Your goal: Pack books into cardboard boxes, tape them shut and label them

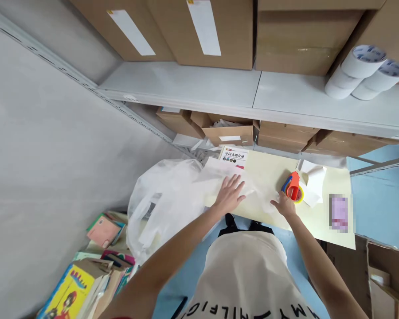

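Observation:
My left hand (pixel 229 195) lies with its fingers spread on a thin, whitish translucent plastic sheet (pixel 216 176) over the cream table (pixel 266 166). Behind that hand is a white book (pixel 233 156) with a Chinese title, its lower part under the sheet. My right hand (pixel 285 205) is at the sheet's right end, its fingers closed on the edge. Just beyond it sits a red and blue tape dispenser (pixel 293 186) with a yellow-rimmed roll. To the left, a big pile of the same filmy plastic (pixel 166 195) hangs off the table.
Crumpled white paper (pixel 311 181) lies behind the dispenser, and a blurred purple item (pixel 339 212) at the table's right. Shelves (pixel 219 84) ahead hold cardboard boxes (pixel 286 40) and tape rolls (pixel 362 66). Books (pixel 73 288) are stacked at lower left; an open carton (pixel 389 261) stands lower right.

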### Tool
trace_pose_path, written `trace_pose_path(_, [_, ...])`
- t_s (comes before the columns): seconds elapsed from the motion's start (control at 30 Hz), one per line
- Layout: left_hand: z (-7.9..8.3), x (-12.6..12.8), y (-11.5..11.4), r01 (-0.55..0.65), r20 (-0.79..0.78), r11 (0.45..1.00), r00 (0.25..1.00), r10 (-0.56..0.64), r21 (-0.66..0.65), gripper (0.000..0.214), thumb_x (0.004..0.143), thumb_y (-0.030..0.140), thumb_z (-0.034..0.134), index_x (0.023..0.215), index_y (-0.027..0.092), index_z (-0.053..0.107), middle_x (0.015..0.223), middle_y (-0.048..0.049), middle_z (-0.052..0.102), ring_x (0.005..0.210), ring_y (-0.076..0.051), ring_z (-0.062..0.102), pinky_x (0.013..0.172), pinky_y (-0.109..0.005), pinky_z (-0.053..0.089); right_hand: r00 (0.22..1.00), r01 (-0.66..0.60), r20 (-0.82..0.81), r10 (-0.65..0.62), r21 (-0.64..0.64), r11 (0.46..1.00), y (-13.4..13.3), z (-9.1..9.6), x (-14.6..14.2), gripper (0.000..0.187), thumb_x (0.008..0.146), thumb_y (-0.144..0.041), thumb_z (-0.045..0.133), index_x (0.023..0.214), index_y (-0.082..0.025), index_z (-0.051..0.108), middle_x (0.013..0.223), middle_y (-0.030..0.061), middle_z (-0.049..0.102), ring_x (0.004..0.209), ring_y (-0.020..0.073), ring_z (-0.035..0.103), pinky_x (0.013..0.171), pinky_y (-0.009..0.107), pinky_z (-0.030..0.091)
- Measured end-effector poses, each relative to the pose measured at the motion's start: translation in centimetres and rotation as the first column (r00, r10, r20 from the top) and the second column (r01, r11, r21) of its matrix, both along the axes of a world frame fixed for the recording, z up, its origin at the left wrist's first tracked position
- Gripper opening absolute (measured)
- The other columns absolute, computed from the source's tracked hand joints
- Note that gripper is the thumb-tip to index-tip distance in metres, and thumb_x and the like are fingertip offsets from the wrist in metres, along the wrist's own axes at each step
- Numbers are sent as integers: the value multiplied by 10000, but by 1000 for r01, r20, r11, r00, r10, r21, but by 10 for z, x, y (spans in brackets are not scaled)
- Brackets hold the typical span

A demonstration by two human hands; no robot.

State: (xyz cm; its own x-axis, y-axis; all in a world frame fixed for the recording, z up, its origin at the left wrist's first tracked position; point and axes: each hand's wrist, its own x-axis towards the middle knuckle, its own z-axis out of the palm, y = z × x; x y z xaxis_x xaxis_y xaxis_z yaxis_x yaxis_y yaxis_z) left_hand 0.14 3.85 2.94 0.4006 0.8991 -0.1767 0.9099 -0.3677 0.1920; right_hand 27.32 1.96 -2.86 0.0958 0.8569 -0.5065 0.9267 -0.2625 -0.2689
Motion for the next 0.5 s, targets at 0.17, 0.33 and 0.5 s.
trace_pose_path(0.17, [-66,8,-8,-64,-154,948,988,16,-311,783,898,476,582,1546,127,315,1645,-206,172,1530,-365,126,1208,-583,134,995,-91,-50,90,-15,996,1,-25,-7,424,867,-340,685,1247,-238,527,1139,124,714,1022,289,697,749,353,508])
trace_pose_path(0.33, [-102,-3,-6,-106,-193,931,980,39,-349,1001,831,593,614,1593,137,152,1661,-198,35,1535,-385,31,1200,-602,86,973,-226,-67,221,-97,969,9,-39,-4,443,860,-286,706,1269,-279,535,1175,110,703,978,295,714,778,374,518])
trace_pose_path(0.5, [-117,-3,-10,-112,-179,917,983,45,-383,956,830,574,621,1591,185,191,1665,-154,118,1539,-347,90,1220,-557,64,953,-299,-67,296,-48,953,12,-36,0,682,814,-290,752,1425,-230,454,1333,196,609,1143,376,645,905,470,509])
